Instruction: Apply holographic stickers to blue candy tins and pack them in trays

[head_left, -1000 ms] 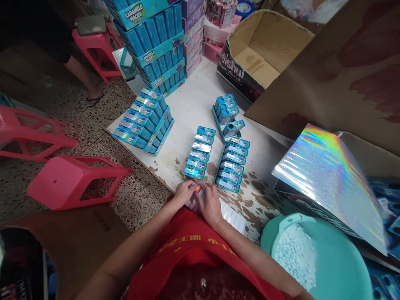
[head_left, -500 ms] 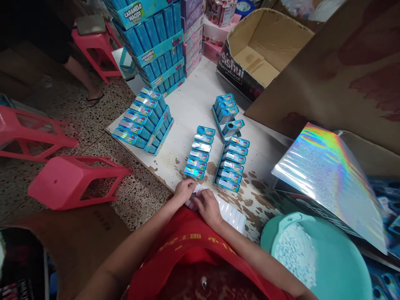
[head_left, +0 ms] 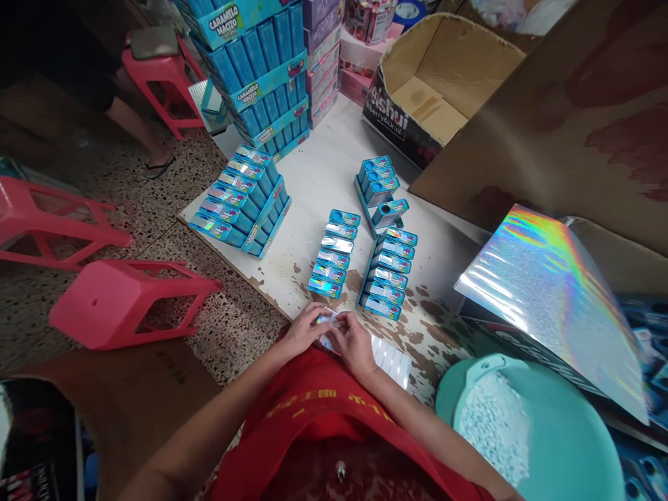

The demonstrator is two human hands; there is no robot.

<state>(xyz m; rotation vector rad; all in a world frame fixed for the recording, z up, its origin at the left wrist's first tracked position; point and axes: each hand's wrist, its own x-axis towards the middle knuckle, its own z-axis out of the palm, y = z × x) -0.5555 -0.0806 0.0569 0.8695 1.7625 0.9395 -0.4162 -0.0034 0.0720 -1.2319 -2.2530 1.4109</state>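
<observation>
I have the left hand and right hand pinching a shiny film piece between them, just on the near side of the middle row of blue boxes; a pale striped sheet lies nearer me and right of that row, a loaded blue tray stands to the row's left, and a teal tub sits well to its right

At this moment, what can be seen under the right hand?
A pale striped sheet shows beyond the right hand, and shiny material between it and the left hand. What lies directly beneath the right palm is covered.
</observation>
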